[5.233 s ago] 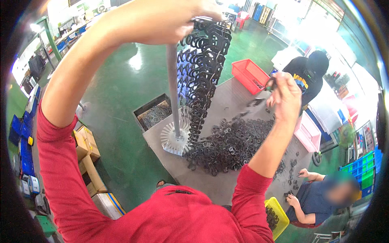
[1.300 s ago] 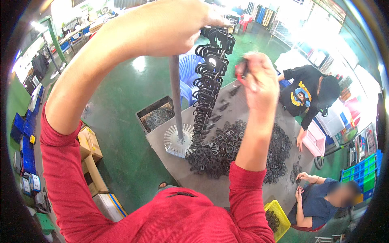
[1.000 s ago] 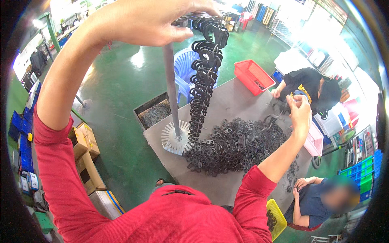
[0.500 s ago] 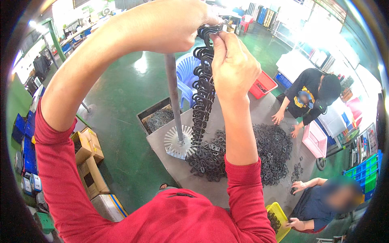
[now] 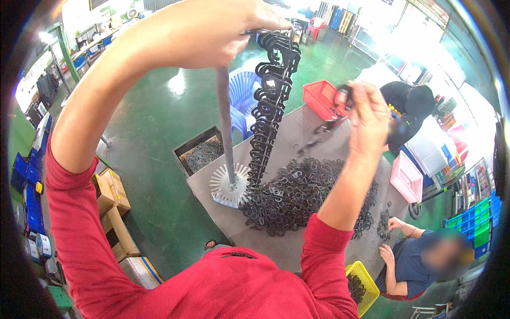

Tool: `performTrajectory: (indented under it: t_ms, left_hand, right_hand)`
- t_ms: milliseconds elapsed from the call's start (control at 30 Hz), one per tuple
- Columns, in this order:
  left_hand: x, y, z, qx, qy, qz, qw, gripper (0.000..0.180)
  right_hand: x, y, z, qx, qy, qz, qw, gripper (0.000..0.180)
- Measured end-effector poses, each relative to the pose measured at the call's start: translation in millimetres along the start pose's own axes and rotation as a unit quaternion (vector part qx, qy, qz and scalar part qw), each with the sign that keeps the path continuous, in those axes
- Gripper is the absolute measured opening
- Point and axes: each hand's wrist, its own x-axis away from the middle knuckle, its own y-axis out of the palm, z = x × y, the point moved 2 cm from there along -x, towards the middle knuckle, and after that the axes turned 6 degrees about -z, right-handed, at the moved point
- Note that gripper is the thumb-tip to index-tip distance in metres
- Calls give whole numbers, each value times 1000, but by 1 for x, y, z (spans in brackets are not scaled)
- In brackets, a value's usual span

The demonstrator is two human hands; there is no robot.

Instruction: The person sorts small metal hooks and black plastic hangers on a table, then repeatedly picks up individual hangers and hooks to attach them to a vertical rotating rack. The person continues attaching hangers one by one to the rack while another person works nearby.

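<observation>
My left hand (image 5: 249, 29) is closed at the upper end of a grey metal pole (image 5: 224, 111), its fingertips by the top of a long hanging row of black hook-shaped parts (image 5: 271, 109). What those fingers grip is hidden. Down at the table, the pole ends in a slotted round metal base (image 5: 231, 185). Off to the right, my right hand (image 5: 366, 114) pinches a small black hook-shaped part (image 5: 342, 97), blurred by motion. A large heap of similar black parts (image 5: 297, 196) lies under my right forearm, touching the foot of the row.
On the grey table (image 5: 212, 199) sit red (image 5: 321, 98) and pink (image 5: 406, 178) baskets. A yellow basket (image 5: 364, 290) of black parts is near me. Two co-workers (image 5: 406, 266) (image 5: 411, 109) are at the right. Cartons (image 5: 119, 231) and a scrap bin (image 5: 202, 151) stand left.
My right hand has left the top of the row and swung right and down, with a black part in its fingers. My left hand stays by the pole's top.
</observation>
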Motion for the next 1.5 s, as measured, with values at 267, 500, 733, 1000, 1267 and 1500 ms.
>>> performTrajectory:
  t_ms: [267, 500, 733, 1000, 1267, 1500]
  left_hand:
    - [17, 3, -13, 18, -29, 44, 998, 47]
    - [-2, -7, -5, 30, -80, -44, 995, 48]
    - [-15, 1, -7, 53, -80, -33, 995, 25]
    - [0, 8, -10, 8, -1, 18, 1000, 35]
    - [-2, -11, 0, 120, -70, -72, 988, 46]
    - [-17, -4, 0, 68, -101, -64, 991, 41]
  right_hand:
    - [12, -96, 5, 562, 155, 108, 805, 37]
    - [5, 73, -19, 325, -187, 71, 924, 26]
    - [-6, 116, -14, 340, -249, 97, 902, 13]
    - [-12, 14, 10, -187, 80, -94, 975, 24]
    - [5, -104, 20, 605, 224, 0, 764, 35]
    - [6, 54, -20, 343, -142, 42, 927, 29]
